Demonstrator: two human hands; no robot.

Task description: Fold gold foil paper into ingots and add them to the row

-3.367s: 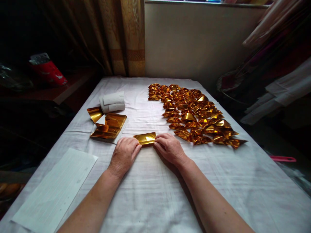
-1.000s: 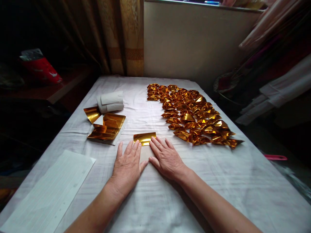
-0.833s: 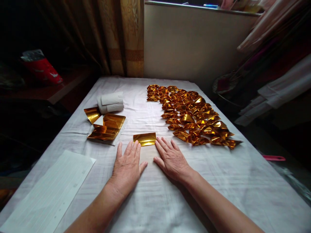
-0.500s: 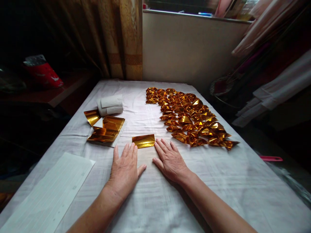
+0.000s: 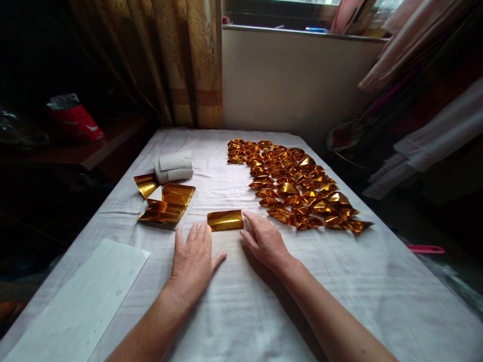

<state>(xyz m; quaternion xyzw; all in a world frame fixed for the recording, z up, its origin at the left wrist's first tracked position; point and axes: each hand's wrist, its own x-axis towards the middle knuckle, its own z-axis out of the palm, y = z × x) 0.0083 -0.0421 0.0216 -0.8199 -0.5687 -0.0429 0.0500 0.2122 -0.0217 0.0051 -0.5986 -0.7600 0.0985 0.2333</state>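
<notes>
- Gold foil strip [image 5: 225, 220]: on white cloth [image 5: 241, 311], just beyond and between the hands.
- Left hand [image 5: 191, 256]: flat, fingers extended, gripping nothing; fingertips at strip's near left corner.
- Right hand [image 5: 266, 239]: fingers half-bent at strip's right end, thumb parted from forefinger; contact cannot be confirmed.
- Gold foil sheets [image 5: 175, 202]: farther left.
- Rolled white paper [image 5: 175, 165]: behind sheets.

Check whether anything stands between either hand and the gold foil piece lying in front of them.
Nothing visible does. The left hand lies at the near left corner of the gold foil piece, the right hand beside its right end. Actual contact is unclear.
</notes>
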